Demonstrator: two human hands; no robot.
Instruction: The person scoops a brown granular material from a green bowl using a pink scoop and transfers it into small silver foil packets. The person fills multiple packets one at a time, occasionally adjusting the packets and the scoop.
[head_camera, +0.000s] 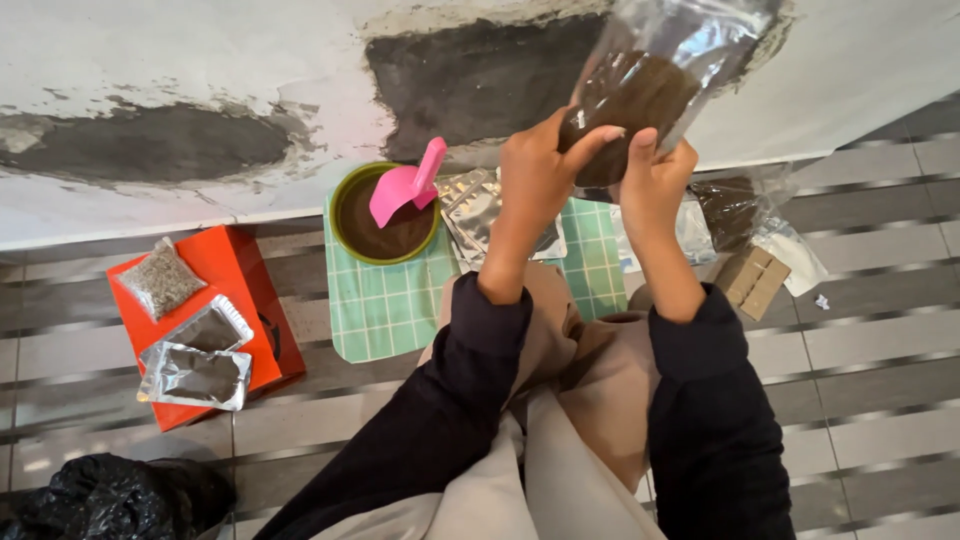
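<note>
Both my hands hold up a clear plastic pouch (655, 75) partly filled with dark brown powder. My left hand (540, 175) grips its lower left edge and my right hand (652, 180) pinches its lower right side. Below them a green bowl (345, 195) of the same brown powder sits on a green checked mat (375, 310), with a pink scoop (405, 185) resting in it. Several empty silvery pouches (478, 210) lie just right of the bowl.
An orange box (250, 275) at left carries a bag of grey grains (160, 280) and two filled foil pouches (195, 375). A small cardboard box (752, 282) and more plastic bags (735, 205) lie at right. A black bag (100, 495) sits bottom left. A peeling wall (200, 90) runs behind.
</note>
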